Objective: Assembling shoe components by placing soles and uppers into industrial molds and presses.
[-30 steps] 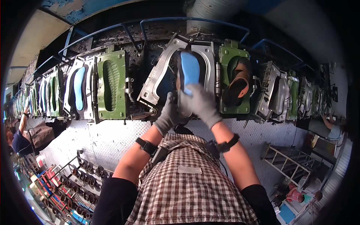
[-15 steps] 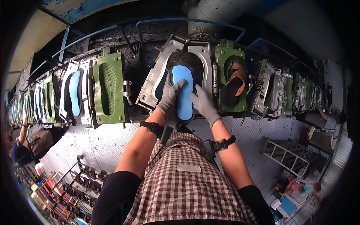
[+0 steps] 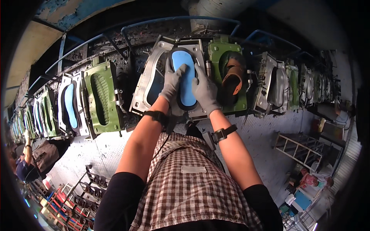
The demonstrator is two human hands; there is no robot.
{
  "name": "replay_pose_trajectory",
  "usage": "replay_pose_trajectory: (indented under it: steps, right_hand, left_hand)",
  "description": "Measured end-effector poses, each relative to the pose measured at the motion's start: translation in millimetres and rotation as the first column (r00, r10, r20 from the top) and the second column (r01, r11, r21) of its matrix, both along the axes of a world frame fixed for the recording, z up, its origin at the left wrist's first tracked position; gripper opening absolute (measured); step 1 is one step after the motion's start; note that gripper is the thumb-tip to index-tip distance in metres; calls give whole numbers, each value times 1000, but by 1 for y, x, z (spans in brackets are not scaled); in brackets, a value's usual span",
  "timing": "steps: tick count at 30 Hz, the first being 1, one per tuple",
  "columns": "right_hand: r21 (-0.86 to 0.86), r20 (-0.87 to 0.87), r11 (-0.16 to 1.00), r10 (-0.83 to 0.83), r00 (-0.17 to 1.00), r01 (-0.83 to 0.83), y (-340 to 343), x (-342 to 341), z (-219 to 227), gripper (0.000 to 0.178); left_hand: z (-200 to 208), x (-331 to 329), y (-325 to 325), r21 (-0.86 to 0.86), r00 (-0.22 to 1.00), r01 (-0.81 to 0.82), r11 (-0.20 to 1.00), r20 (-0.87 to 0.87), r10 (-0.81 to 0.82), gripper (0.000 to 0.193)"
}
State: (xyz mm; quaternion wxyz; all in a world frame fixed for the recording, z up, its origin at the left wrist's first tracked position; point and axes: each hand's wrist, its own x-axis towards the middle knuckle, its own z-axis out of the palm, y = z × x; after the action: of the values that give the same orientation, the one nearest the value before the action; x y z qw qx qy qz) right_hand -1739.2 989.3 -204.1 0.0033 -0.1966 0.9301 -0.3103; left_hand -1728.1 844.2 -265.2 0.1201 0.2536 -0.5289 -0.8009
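A shoe sole (image 3: 186, 86) with a light blue top and a black rim is held upright before me, toe end away. My left hand (image 3: 172, 81), in a grey glove, grips its left edge, thumb on the blue face. On the opposite edge, my grey-gloved right hand (image 3: 204, 91) is closed, fingertips near the rim; its far-side fingers are hidden. Behind the sole stands an open silver metal mould (image 3: 140, 96) with a sole-shaped opening. Just right of it, a green mould (image 3: 224, 47) carries a brown strapped sandal upper (image 3: 233, 74) on a dark last.
To the left are another green mould (image 3: 102, 96) with a ribbed recess and a blue sole (image 3: 71, 106) in a silver mould. More moulds line both sides below a blue rail (image 3: 181, 18). A co-worker (image 3: 25, 167) stands far left. Behind are a shoe rack (image 3: 89, 188) and metal frame (image 3: 298, 148).
Both hands and the sole have moved farther forward against the mould. My right hand has closed in along the sole's right edge. The whole view has shifted slightly.
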Motion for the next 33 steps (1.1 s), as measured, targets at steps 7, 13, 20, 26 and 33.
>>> replay_pose_trajectory:
  steps: [7, 13, 20, 26, 33]
  right_hand:
    - [-256, 44, 963, -82, 996, 91, 88, 16, 28, 49]
    - [-418, 44, 852, -327, 944, 315, 199, 13, 21, 58]
    - [-605, 688, 364, -209, 695, 708, 311, -19, 68, 42]
    - [-669, 432, 356, -527, 731, 652, 518, -83, 37, 25]
    - [-696, 524, 321, -384, 760, 642, 639, -109, 37, 34]
  left_hand:
    - [28, 47, 57, -860, 963, 96, 501, 207, 171, 95]
    - [96, -28, 149, -731, 900, 430, 530, 304, -311, 90]
    - [71, -88, 310, -67, 871, 477, 876, -94, -482, 38]
    - [70, -116, 493, -428, 732, 573, 699, -116, -671, 66]
    - [27, -66, 480, -875, 570, 452, -174, 433, -698, 35]
